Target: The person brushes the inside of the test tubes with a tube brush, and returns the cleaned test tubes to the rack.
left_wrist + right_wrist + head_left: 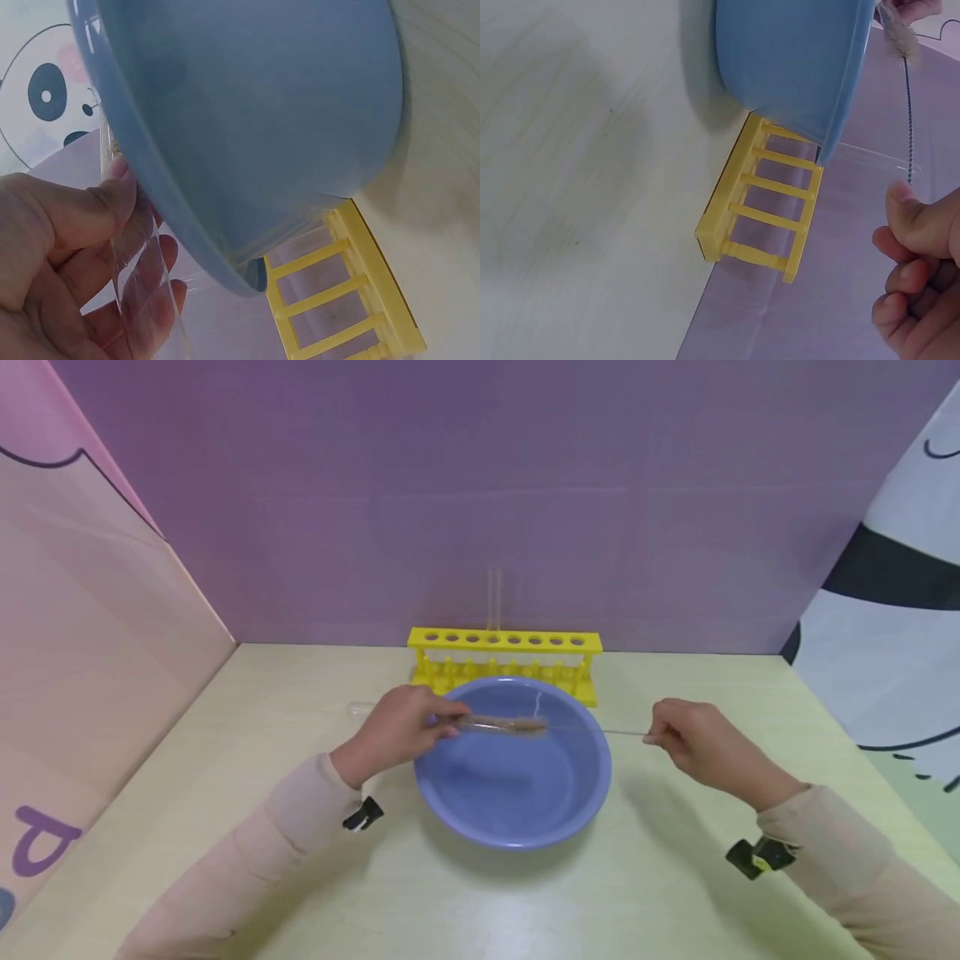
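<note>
My left hand (401,731) grips a clear glass test tube (146,281), held nearly level over a blue plastic basin (513,793). The tube's rounded end (360,710) sticks out to the left behind the hand. At its right end show the pale brown bristles (532,727) of a test tube brush, partly inside the tube. The twisted wire handle (910,120) of that brush runs straight to the right, past the basin's rim. My right hand (697,747) pinches the wire's far end between thumb and forefinger, the other fingers curled.
Just behind the basin stands a yellow test tube rack (504,642), its lower part partly hidden by the rim. One upright clear test tube (493,597) rises from its middle. The pale wooden table (480,910) ends at a purple backdrop (525,502).
</note>
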A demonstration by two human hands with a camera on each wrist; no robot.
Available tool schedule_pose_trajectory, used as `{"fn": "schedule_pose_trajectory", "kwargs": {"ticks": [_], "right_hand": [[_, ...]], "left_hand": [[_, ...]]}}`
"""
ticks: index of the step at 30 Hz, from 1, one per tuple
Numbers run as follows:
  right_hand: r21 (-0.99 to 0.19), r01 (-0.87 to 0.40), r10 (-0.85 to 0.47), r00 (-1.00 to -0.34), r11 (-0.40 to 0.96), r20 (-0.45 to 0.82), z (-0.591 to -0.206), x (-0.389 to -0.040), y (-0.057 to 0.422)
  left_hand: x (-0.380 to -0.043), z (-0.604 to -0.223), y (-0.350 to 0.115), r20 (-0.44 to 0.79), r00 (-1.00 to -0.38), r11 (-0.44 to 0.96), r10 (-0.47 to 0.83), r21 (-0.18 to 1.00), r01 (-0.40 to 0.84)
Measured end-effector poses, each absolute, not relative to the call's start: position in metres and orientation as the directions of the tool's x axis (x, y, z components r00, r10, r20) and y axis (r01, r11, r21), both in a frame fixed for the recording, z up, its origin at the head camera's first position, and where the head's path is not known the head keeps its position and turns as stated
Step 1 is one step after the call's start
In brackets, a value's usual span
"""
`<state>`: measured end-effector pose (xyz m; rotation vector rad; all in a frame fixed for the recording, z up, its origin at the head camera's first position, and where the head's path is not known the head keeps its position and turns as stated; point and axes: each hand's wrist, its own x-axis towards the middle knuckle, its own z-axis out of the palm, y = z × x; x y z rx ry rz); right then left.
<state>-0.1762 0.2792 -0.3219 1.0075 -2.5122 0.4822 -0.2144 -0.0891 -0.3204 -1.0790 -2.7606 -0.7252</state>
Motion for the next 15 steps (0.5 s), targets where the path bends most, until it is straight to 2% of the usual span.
{"fn": "schedule_pose_trajectory", "kwargs": {"ticks": [9, 15], "right_hand": [[-0.306, -0.665, -0.566, -0.744, 0.682, 0.355, -0.3187, -0.175, 0.2822], [-0.342, -0.649, -0.564, -0.76, 0.68, 0.322, -0.3166, -0.1747, 0.2836]], "left_hand": [[-0.2098, -0.3241, -0.0942, 0.376, -0.721, 0.653, 0.582, 0.311, 0.69], [-0.2096, -0.3264, -0.0961, 0.431, -0.702, 0.658, 0.566, 0.277, 0.7]]}}
